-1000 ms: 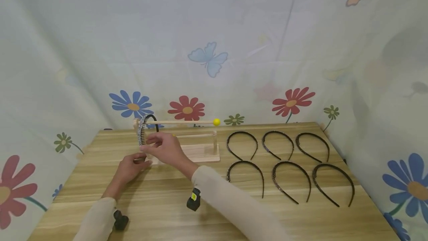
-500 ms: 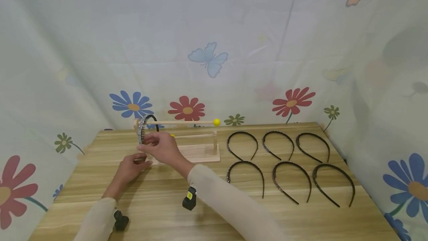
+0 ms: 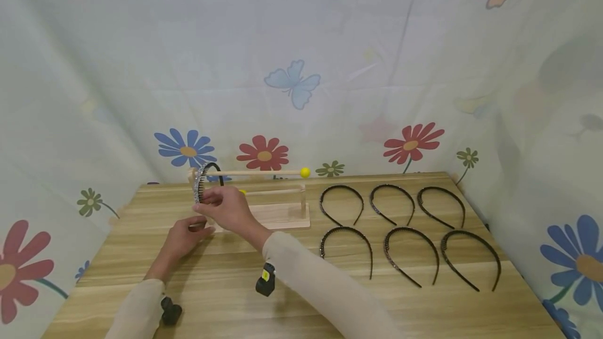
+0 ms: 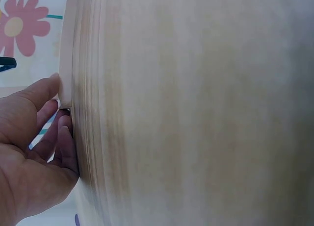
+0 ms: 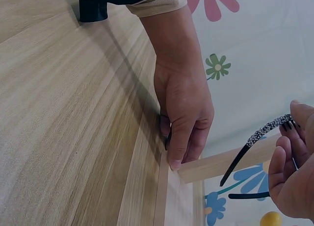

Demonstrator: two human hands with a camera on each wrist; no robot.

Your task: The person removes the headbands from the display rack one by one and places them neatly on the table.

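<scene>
A black toothed headband point(image 3: 198, 184) with a glittery band hangs around the upper rod of a pale wooden stand point(image 3: 285, 215), near its left end. My right hand point(image 3: 230, 209) pinches the headband low on its glittery side; in the right wrist view the headband's two dark ends point(image 5: 234, 163) point away from the fingers. My left hand point(image 3: 182, 238) holds the stand's near left base corner. In the left wrist view, the left thumb point(image 4: 46, 88) lies against the base edge point(image 4: 65, 84), with the other fingers curled at its end.
Several black headbands point(image 3: 411, 256) lie in two rows on the wooden table point(image 3: 226, 297), right of the stand. A yellow ball point(image 3: 305, 172) caps the upper rod's right end; another yellow ball point(image 3: 242, 192) shows behind the right hand. Flower-printed cloth point(image 3: 292, 25) surrounds the table.
My right hand has shifted slightly left along with its forearm, keeping near the headband's glittery side. The left hand and the stand stay in place.
</scene>
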